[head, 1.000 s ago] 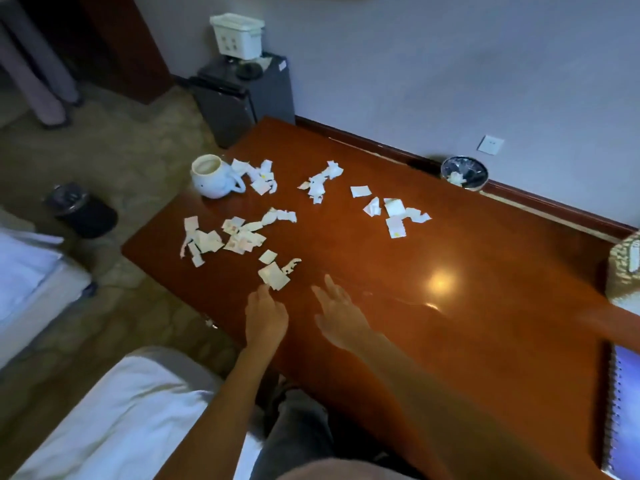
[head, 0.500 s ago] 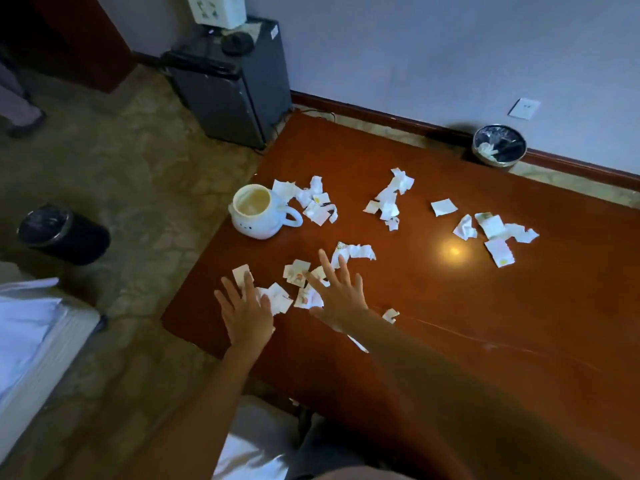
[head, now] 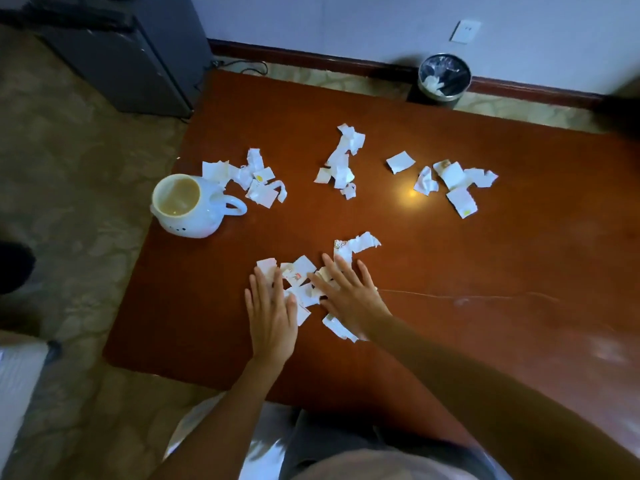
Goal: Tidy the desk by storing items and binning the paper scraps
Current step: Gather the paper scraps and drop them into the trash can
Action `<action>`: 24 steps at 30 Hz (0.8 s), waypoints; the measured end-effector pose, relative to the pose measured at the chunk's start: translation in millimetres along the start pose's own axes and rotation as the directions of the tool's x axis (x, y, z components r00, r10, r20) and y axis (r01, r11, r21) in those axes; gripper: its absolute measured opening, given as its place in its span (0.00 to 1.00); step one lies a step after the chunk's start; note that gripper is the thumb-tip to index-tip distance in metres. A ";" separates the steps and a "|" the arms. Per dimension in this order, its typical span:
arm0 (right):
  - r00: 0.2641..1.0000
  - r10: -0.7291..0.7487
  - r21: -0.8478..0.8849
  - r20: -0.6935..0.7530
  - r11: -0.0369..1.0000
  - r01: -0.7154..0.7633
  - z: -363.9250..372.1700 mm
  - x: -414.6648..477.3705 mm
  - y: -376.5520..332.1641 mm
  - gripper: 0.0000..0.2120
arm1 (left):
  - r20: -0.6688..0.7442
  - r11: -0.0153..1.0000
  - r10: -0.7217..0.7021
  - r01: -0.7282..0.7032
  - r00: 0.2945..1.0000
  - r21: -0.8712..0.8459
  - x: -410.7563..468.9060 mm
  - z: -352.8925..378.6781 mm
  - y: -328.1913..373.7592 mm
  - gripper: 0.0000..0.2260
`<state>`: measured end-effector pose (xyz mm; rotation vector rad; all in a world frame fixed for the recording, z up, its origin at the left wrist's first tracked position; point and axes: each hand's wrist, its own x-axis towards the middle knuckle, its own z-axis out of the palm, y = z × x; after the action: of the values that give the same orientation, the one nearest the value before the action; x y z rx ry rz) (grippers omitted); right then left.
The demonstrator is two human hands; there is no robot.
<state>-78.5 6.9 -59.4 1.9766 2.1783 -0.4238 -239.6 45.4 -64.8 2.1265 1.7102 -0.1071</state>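
Hands flat on paper scraps [head: 300, 276] near desk [head: 450, 341] edge.

Left hand [head: 272, 323]: a second ago short of the near paper scraps [head: 299, 277], half a second ago spread over them; now flat on the desk [head: 450, 289] at 9 o'clock of the heap, fingertips on its outer pieces. Right hand [head: 349, 299]: likewise advanced, now flat at 3 o'clock of the heap, covering several pieces. Near paper scraps: earlier strewn loosely, now bunched tighter between the two hands, one piece trailing at 6 o'clock under the right wrist.
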 end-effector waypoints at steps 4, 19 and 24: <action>0.996 0.070 -0.043 -0.063 0.996 -0.073 13.1 -47.7 49.1 0.24 | 0.002 0.987 0.152 -0.152 0.988 0.048 -9.4 24.8 53.8 0.25; 0.834 0.541 0.172 -0.110 0.836 -0.520 40.1 -222.2 204.4 0.21 | 0.174 0.857 0.512 -0.515 0.841 -0.031 -92.2 102.1 280.9 0.21; 0.796 0.576 0.277 -0.184 0.808 -0.521 18.8 -209.4 212.1 0.16 | 0.074 0.877 0.456 -0.433 0.887 -0.210 -86.4 86.8 296.7 0.19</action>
<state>153.1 -179.5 -32.0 2.7963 1.5871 -0.3244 37.8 -114.0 -39.3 2.2566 1.0769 0.0557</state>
